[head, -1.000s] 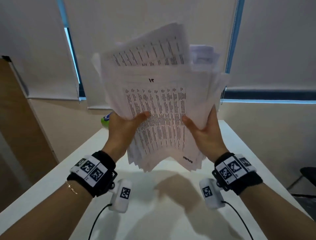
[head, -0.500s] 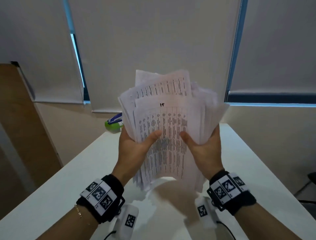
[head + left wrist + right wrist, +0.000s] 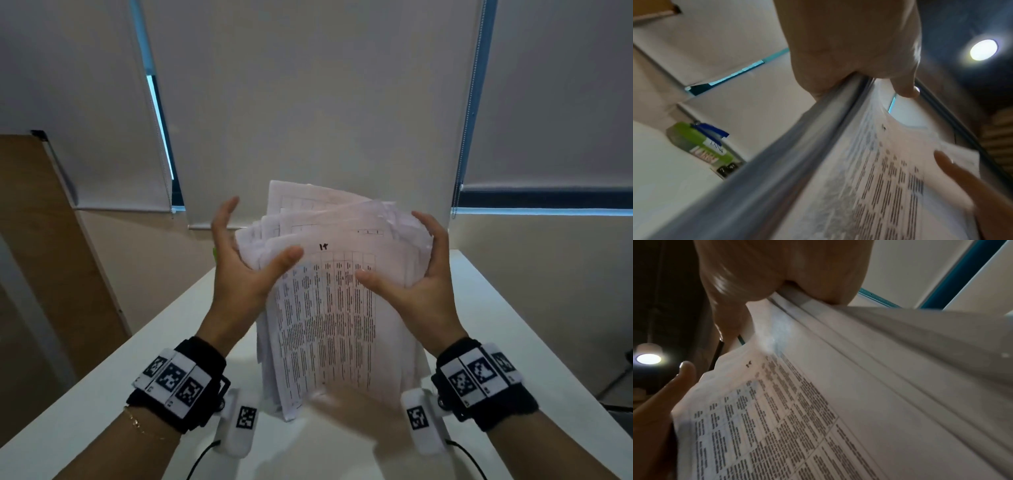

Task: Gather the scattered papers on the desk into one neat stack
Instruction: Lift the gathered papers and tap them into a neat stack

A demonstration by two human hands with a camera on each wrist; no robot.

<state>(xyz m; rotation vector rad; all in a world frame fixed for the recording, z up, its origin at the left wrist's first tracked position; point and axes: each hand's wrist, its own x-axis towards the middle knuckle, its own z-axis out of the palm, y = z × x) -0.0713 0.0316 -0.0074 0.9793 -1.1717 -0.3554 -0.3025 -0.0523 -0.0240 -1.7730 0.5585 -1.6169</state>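
Observation:
A thick stack of printed papers (image 3: 335, 325) stands upright and slightly fanned, its lower edge down at the white desk (image 3: 513, 342). My left hand (image 3: 246, 274) holds the stack's left edge, thumb across the front page, fingers behind, one finger lifted free. On the opposite edge my right hand (image 3: 421, 287) grips with its thumb on the front and its fingers curled over the upper corner. The left wrist view shows the stack's edge (image 3: 818, 146) running into my left hand (image 3: 849, 40). The right wrist view shows the printed page (image 3: 777, 410) under my right hand (image 3: 787, 264).
A green container with a blue stapler on it (image 3: 694, 142) stands at the desk's far left corner, mostly hidden behind my left hand in the head view. A wooden panel (image 3: 44, 240) leans left of the desk. Window blinds (image 3: 308, 102) hang behind.
The stack came down from chest height until its lower edge reached the desk. Both hands slid up its sides, and the sheets drew closer together.

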